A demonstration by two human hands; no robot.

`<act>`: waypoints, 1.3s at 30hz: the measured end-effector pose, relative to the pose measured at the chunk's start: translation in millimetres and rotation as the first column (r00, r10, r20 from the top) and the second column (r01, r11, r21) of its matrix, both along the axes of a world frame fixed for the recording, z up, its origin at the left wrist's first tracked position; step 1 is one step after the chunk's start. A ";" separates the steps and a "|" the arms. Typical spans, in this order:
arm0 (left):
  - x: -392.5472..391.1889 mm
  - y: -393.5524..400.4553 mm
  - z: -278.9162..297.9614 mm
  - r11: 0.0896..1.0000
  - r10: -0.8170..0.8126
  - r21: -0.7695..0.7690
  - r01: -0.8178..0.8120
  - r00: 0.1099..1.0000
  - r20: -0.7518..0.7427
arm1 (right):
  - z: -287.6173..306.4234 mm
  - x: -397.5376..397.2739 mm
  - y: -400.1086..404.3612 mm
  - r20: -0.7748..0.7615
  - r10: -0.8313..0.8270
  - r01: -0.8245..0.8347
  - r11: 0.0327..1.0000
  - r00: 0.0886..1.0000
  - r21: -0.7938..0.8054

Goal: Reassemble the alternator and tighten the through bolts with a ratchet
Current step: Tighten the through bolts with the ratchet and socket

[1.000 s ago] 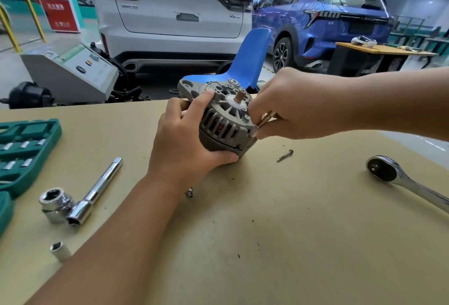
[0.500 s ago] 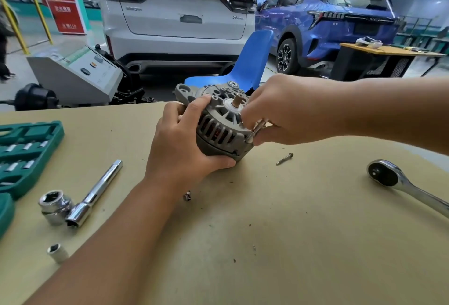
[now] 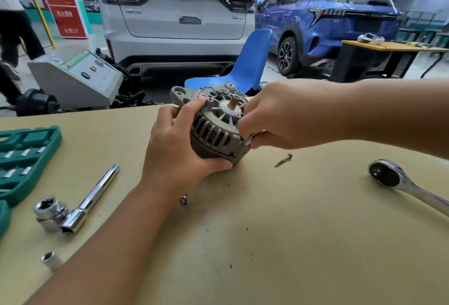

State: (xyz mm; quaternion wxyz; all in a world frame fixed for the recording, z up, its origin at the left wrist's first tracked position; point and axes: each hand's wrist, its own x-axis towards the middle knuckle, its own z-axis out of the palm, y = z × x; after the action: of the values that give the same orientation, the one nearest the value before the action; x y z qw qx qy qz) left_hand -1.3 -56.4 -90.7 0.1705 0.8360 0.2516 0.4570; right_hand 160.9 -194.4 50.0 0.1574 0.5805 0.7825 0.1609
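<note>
The grey alternator [image 3: 216, 123] rests tilted on the tan table [image 3: 267, 244], its shaft end facing me. My left hand [image 3: 179, 149] grips its housing from the left, thumb underneath. My right hand [image 3: 284, 117] pinches a through bolt [image 3: 247, 140] at the housing's right rim; only the bolt's head end shows. A second loose bolt [image 3: 283, 160] lies on the table just right of the alternator. The chrome ratchet [image 3: 403, 185] lies at the right edge of the table, untouched.
A green socket case [image 3: 24, 159] sits at the left edge. An extension bar with a large socket [image 3: 73, 205], a small socket [image 3: 51, 259] and a tiny socket [image 3: 184, 199] lie on the table. A blue chair [image 3: 245, 66], a grey machine and two parked cars stand behind.
My right hand has worked the bolt further into the housing rim, so less of its shank shows. The left hand keeps its grip on the alternator.
</note>
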 end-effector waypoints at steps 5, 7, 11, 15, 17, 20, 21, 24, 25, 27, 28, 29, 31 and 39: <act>-0.7 0.5 -0.8 1.000 -0.010 -0.010 0.010 1.000 0.004 | -18.3 -4.9 8.4 -0.653 -0.420 0.505 0.860 0.630 -0.066; -0.7 1.1 -1.4 1.000 -0.016 -0.018 0.016 1.000 0.012 | -17.6 -5.8 2.6 -0.807 -0.489 0.593 0.773 0.331 -0.226; -0.3 1.1 -0.8 1.000 -0.022 -0.017 0.022 1.000 0.022 | -13.3 2.6 -6.3 -0.391 -0.254 0.287 0.957 0.885 0.028; -0.1 1.0 -1.6 1.000 -0.019 -0.016 0.019 1.000 0.018 | -6.3 -8.0 -2.9 0.132 0.048 -0.052 0.998 0.990 0.029; -0.4 1.1 -1.7 1.000 -0.022 -0.017 0.023 1.000 0.016 | -5.9 -14.7 1.7 0.138 0.008 -0.017 0.998 0.990 0.068; -0.3 1.0 -1.4 1.000 -0.020 -0.017 0.021 0.999 0.027 | -6.9 -18.2 6.2 -0.310 -0.335 0.363 0.931 0.890 0.037; 0.2 0.7 -1.3 1.000 -0.019 -0.021 0.019 0.999 0.031 | -6.5 -16.3 7.2 -0.547 -0.452 0.501 0.863 0.705 -0.067; 1.3 0.8 -1.2 1.000 -0.012 -0.021 0.012 0.999 0.035 | -8.7 -11.4 5.4 -0.755 -0.516 0.605 0.770 0.404 -0.203; 1.3 0.8 -1.3 1.000 -0.010 -0.019 0.011 0.999 0.036 | -10.4 -9.8 5.6 -0.693 -0.489 0.566 0.812 0.530 -0.140; 1.0 0.6 -1.6 1.000 -0.011 -0.023 0.012 0.999 0.042 | -10.0 -12.3 3.2 -0.433 -0.347 0.388 0.922 0.832 0.007; 0.8 0.6 -1.7 1.000 -0.012 -0.025 0.013 0.999 0.044 | -7.2 -13.8 1.5 -0.274 -0.246 0.270 0.961 0.930 0.054; 0.6 0.5 -1.9 1.000 -0.011 -0.025 0.012 0.999 0.045 | -4.7 -12.3 1.5 -0.150 -0.146 0.157 0.985 0.978 0.066; 0.0 0.3 -2.1 1.000 -0.010 -0.027 0.011 0.999 0.041 | 0.0 -6.8 3.0 -0.027 -0.028 0.029 0.999 0.999 0.036; 0.2 -0.1 -0.5 0.999 -0.020 -0.034 0.021 0.999 0.044 | -10.4 -12.5 10.1 -0.687 -0.489 0.562 0.815 0.538 -0.140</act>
State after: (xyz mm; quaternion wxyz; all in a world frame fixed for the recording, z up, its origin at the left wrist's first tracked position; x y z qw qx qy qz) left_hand -1.1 -56.5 -91.2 0.1951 0.8252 0.2470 0.4691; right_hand 148.5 -184.3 39.6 -0.1363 0.8112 0.5621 -0.0862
